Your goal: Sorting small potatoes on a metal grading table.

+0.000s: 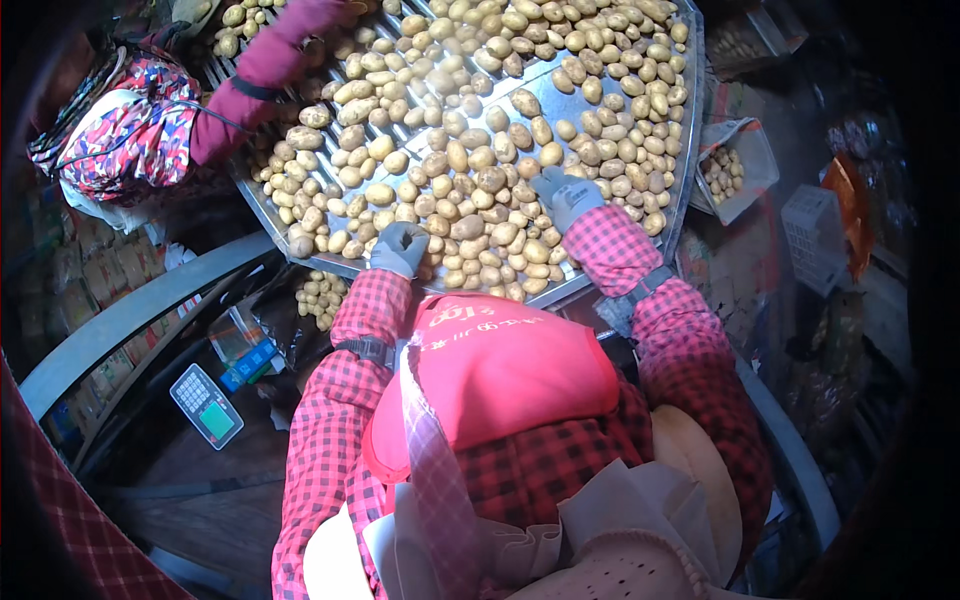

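A metal sorting table (559,94) with a slatted left part spreads before me, covered with many loose potatoes (487,180). My left hand (401,247), in a grey glove, rests at the table's near edge with its fingers curled; whether a potato is inside it is hidden. Farther right, my right hand (568,196), also gloved, reaches in over the potatoes. Its fingertips are beside a brownish potato (529,167), and I cannot tell whether they grip anything.
A co-worker's sleeved arm (259,79) reaches over the table's upper left. Potatoes fill part of a white container (739,172) at the right, near a white plastic basket (814,240). More potatoes (321,298) lie below the near edge. A scale display (208,406) stands lower left, near a curved metal rail (142,322).
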Motion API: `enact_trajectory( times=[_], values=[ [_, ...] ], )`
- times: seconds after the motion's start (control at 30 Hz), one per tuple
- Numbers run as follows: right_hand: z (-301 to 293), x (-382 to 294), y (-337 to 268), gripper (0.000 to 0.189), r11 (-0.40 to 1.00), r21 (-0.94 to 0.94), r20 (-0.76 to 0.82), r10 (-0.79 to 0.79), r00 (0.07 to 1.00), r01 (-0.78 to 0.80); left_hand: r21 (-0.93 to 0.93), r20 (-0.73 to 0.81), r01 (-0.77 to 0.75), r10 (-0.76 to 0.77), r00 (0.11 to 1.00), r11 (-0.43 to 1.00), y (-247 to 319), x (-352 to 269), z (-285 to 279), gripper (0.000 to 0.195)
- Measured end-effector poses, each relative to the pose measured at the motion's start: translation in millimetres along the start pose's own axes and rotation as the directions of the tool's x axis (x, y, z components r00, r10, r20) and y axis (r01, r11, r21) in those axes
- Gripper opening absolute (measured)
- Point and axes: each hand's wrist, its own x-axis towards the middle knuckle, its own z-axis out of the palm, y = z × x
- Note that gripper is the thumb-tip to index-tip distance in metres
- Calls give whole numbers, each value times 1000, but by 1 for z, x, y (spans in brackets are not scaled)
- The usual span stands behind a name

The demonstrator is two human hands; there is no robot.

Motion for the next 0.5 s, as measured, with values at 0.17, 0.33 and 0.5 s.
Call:
enact_trajectory(
  times=[0.17,0.33,0.5],
  values=[
    [-3,6,14,35,978,190,82,69,994,-84,-25,17,3,-3,1000,1000,-13,2,3,18],
    [-54,8,20,41,949,288,185,76,980,-128,-62,8,47,-46,999,997,-13,1,6,19],
    [-73,81,14,56,893,349,-156,354,922,-284,-28,29,55,-54,998,998,-1,-1,3,19]
  ],
)
